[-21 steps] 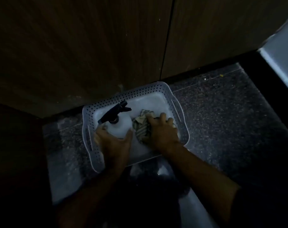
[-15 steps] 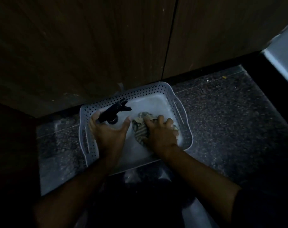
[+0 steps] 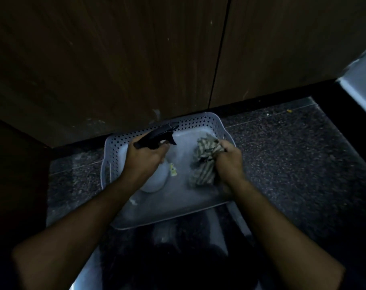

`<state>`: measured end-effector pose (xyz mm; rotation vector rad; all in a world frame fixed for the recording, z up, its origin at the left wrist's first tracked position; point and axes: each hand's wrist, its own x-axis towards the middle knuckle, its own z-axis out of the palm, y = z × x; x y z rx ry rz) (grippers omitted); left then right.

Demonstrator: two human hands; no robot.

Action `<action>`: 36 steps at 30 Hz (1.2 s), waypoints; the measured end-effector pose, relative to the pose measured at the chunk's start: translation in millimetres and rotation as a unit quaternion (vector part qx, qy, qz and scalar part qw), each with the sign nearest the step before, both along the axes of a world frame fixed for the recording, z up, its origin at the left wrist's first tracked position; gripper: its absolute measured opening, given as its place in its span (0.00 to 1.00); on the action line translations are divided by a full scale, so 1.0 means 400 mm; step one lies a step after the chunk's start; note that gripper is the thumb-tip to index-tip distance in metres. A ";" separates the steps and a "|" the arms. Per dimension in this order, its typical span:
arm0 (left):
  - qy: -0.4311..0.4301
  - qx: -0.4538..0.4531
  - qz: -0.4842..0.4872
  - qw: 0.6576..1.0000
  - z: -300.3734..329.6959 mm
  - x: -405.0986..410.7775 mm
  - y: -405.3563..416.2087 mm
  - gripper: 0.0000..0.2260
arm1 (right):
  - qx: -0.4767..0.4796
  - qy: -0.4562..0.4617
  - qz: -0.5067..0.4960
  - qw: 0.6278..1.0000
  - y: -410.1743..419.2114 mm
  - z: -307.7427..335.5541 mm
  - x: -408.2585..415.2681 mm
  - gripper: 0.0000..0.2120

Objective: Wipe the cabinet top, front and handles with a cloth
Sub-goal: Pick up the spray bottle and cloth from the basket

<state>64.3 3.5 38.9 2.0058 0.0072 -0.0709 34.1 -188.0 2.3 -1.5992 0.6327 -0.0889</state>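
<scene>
Gathering supplies: my left hand (image 3: 145,158) grips the spray bottle (image 3: 155,162), right hand (image 3: 227,162) clutches the cloth (image 3: 203,162) over the basket (image 3: 195,120). Next I'd lift both clear toward the cabinet (image 3: 115,59).

Both forearms are showing bare from the wrist back toward the elbow, with no watch, band or glove appearing on either one. The left hand (image 3: 145,156) and the right hand (image 3: 228,159) are likewise showing no rings that the dim light lets one make out. A dark sleeve edge is just showing at the right upper arm, its fabric and cut too shadowed to tell.
</scene>
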 end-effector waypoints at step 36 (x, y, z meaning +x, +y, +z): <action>-0.009 0.064 -0.027 0.998 0.031 -0.026 -0.019 0.05 | 0.413 0.015 0.043 0.910 -0.012 0.063 0.020 0.09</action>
